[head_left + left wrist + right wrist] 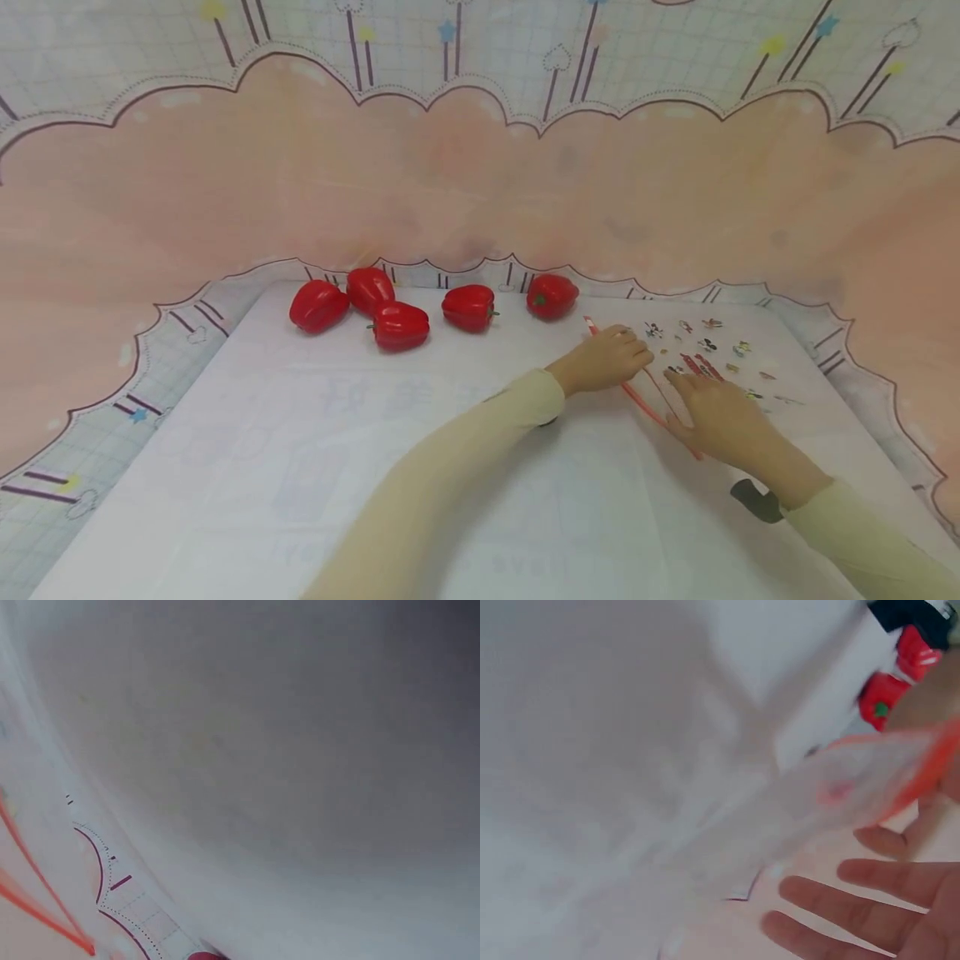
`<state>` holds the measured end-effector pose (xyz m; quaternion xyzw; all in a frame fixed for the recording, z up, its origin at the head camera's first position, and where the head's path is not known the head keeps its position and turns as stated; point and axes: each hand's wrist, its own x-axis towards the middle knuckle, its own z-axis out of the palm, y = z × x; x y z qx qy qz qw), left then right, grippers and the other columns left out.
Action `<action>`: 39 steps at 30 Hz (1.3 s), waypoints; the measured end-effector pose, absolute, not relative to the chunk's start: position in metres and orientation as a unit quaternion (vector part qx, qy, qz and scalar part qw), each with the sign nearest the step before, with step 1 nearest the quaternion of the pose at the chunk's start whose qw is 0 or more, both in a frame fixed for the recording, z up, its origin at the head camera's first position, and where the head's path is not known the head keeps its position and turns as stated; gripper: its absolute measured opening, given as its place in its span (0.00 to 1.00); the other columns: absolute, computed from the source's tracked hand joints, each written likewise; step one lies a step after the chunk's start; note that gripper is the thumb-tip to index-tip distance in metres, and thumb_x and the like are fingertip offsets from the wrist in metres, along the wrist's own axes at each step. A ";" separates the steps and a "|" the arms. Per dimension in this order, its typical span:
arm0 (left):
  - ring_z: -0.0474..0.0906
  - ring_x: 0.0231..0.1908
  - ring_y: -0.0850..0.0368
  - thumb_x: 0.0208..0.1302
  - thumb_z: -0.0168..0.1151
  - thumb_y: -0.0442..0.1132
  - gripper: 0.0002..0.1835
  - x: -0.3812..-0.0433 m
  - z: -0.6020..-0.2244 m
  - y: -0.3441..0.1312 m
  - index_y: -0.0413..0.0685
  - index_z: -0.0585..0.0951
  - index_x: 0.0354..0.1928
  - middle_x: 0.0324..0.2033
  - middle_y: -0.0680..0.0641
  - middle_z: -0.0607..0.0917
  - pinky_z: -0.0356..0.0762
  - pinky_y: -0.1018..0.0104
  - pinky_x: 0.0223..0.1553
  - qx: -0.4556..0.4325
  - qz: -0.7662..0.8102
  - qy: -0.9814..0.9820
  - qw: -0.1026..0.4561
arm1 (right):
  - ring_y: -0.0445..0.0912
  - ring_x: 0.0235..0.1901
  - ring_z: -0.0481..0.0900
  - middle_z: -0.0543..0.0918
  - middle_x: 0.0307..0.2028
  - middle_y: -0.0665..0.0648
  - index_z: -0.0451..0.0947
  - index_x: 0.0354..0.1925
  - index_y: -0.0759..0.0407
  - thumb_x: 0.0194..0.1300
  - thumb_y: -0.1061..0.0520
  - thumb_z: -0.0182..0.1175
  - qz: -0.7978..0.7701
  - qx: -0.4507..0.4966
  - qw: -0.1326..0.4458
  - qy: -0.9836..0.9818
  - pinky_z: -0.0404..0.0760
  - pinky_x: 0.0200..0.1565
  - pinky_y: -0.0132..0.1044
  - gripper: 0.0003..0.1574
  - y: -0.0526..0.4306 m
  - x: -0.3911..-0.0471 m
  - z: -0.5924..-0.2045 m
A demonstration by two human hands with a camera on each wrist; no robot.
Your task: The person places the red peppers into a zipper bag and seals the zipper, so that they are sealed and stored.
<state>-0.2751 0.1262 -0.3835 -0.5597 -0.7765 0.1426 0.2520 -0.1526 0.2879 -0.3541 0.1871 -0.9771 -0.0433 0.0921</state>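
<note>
A peach-coloured cloth backdrop with scalloped dark edging (pixel 480 192) curves behind a white tabletop (pixel 285 500), where a person in pale yellow-green sleeves (pixel 442 467) works with 2 bare hands at the right side. There lies a clear plastic bag with an orange-red rim and small cartoon prints (pixel 705 362), its printed side visible only from the head camera. The left hand (pixel 606 360) grips the rim toward its far end, fingers bent over the edge. The right hand (pixel 723 421), nearer the viewer, reaches over the prints with its thumb at the rim; the right-wrist view shows those fingers straight and spread (a detail hard to read from above), beside the blurred, translucent plastic. From the left wrist, a pale, shadowed expanse fills most of the view, while 2 orange-red strips converge at lower left, showing the rim parted there. Only the head view takes in all 5 glossy red bell peppers (pixel 401 326) along the far side: 3 clustered at left, 1 near the middle and 1 just beside the bag's far end.
</note>
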 end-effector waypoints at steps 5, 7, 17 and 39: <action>0.78 0.53 0.62 0.70 0.49 0.42 0.13 -0.274 -0.385 0.117 0.54 0.77 0.52 0.51 0.54 0.83 0.71 0.68 0.59 -0.560 0.103 -0.757 0.320 | 0.59 0.34 0.81 0.82 0.40 0.66 0.71 0.52 0.68 0.56 0.45 0.61 -0.036 0.198 0.074 -0.977 0.79 0.37 0.53 0.33 0.288 -0.161 -0.342; 0.79 0.51 0.62 0.70 0.48 0.42 0.12 -0.273 -0.385 0.114 0.53 0.77 0.50 0.48 0.54 0.84 0.72 0.69 0.58 -0.558 0.087 -0.750 0.345 | 0.55 0.29 0.79 0.81 0.35 0.63 0.72 0.48 0.66 0.56 0.45 0.61 -0.035 0.213 0.087 -0.973 0.79 0.31 0.49 0.30 0.288 -0.166 -0.341; 0.79 0.44 0.64 0.70 0.49 0.45 0.09 -0.263 -0.381 0.103 0.52 0.76 0.42 0.39 0.56 0.82 0.74 0.72 0.53 -0.553 0.010 -0.734 0.393 | 0.41 0.17 0.64 0.70 0.18 0.50 0.68 0.22 0.59 0.46 0.59 0.56 0.028 0.275 0.264 -0.924 0.63 0.19 0.32 0.06 0.282 -0.176 -0.369; 0.77 0.52 0.61 0.64 0.59 0.40 0.11 -0.263 -0.375 0.074 0.53 0.81 0.47 0.45 0.54 0.84 0.67 0.71 0.62 -0.580 -0.066 -0.771 0.256 | 0.38 0.18 0.61 0.66 0.16 0.46 0.68 0.20 0.56 0.45 0.60 0.61 0.026 0.348 0.249 -0.904 0.66 0.23 0.34 0.09 0.248 -0.162 -0.345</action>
